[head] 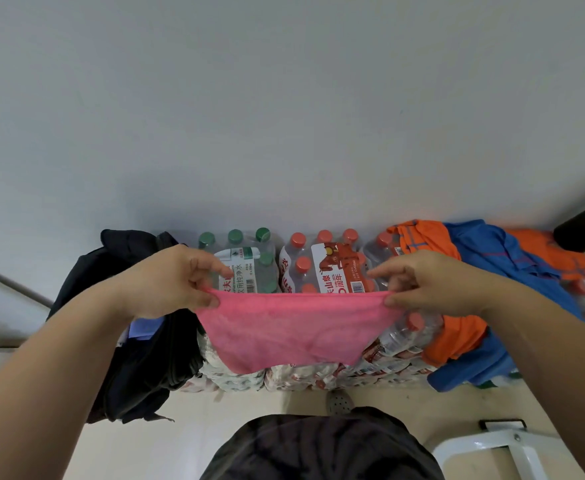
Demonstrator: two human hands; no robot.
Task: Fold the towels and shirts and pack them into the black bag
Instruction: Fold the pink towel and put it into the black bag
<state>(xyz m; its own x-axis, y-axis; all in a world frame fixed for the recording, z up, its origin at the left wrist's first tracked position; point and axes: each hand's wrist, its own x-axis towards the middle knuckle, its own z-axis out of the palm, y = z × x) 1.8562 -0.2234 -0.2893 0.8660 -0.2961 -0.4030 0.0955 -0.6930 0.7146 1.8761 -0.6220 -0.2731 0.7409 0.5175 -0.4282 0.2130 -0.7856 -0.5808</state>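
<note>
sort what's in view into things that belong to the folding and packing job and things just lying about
Job: pink towel, pinched at its top corners by the left hand and right hand; black bag on the left; orange and blue shirts heaped on the right.
Lying about: green-capped water bottles; red-capped water bottles; white metal frame.

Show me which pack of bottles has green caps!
The green-capped pack is the one beside the black bag, behind the left hand holding the pink towel. The other packs have red caps.

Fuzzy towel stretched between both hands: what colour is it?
The fuzzy cloth towel is plain pink, clearest in the head view.
</note>
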